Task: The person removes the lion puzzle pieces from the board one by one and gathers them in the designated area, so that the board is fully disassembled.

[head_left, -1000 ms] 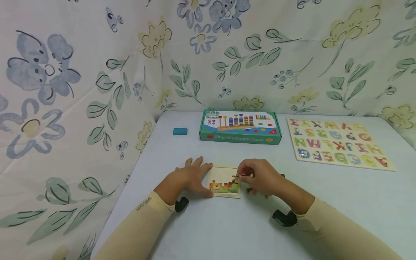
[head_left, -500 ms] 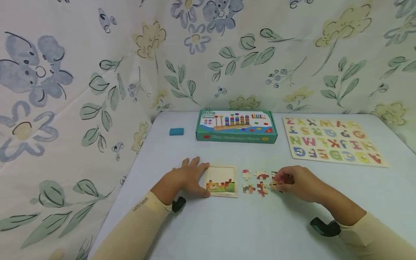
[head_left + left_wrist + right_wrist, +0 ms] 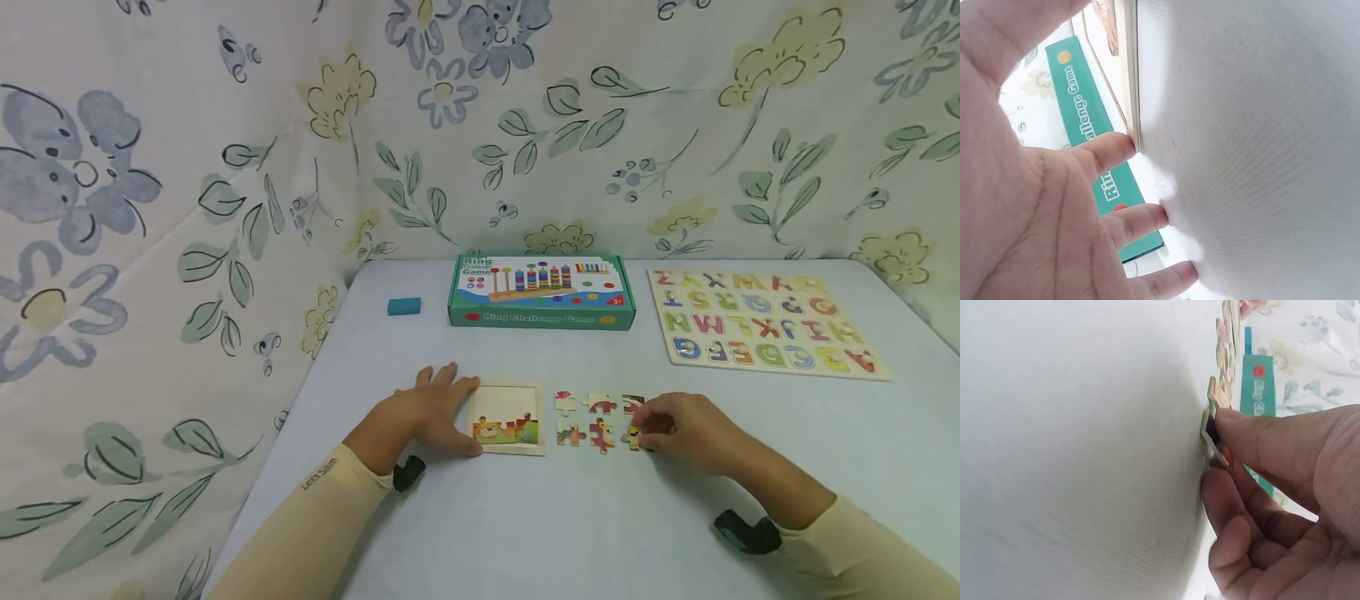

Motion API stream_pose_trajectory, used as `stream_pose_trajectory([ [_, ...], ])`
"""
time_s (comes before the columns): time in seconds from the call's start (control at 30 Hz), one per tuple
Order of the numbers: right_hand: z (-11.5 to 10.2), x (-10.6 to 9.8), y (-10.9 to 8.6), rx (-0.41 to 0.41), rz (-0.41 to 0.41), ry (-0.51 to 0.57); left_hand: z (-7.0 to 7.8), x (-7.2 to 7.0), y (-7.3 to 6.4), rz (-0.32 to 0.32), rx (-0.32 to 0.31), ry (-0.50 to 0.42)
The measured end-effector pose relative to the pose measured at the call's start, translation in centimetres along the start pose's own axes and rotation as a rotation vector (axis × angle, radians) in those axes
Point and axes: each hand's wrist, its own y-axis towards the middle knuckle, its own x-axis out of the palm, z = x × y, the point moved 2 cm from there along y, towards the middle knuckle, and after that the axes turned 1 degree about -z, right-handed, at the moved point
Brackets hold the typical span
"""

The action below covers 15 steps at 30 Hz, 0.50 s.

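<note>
My left hand (image 3: 427, 415) is spread at the left side of a wooden puzzle tray (image 3: 507, 384). Its thumb and index finger touch the tray's edge, and the other fingertips (image 3: 1188, 270) rest on the white cloth. Joined puzzle pieces (image 3: 507, 429) with an orange animal and green ground fill the tray's lower part. Right of the tray, loose jigsaw pieces (image 3: 601, 404) lie in two rows. At the right end of these, my right hand (image 3: 697, 433) pinches a puzzle piece (image 3: 1212, 432) between thumb and fingers; the piece is tilted up off the cloth.
Behind the tray lies a green ring game box (image 3: 542, 319), with a small teal block (image 3: 404, 307) to its left. A wooden alphabet board (image 3: 772, 367) lies at the back right. A floral curtain (image 3: 480, 142) hangs behind the table.
My right hand has moved from the tray's right edge rightward to the far end of the loose pieces and taken hold of one. The left hand stays by the tray. The head view shifts slightly.
</note>
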Motion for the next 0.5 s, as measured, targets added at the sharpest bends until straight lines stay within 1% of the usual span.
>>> stream_pose_trajectory([
  [0.17,-0.5,0.4,-0.2,0.003,0.048,-0.095,-0.1,0.0,0.0,0.001,0.004,-0.006],
  [0.3,-1.1,0.3,0.0,-0.015,0.069,-0.123,-0.1,0.0,-0.1,0.003,0.006,-0.003],
  [0.4,-2.2,0.4,0.6,-0.022,0.07,-0.125,-0.1,0.0,-0.1,0.006,0.003,-0.003],
  [0.5,-3.9,0.8,1.7,-0.023,0.046,-0.119,-0.1,0.1,-0.1,0.005,0.0,-0.004],
])
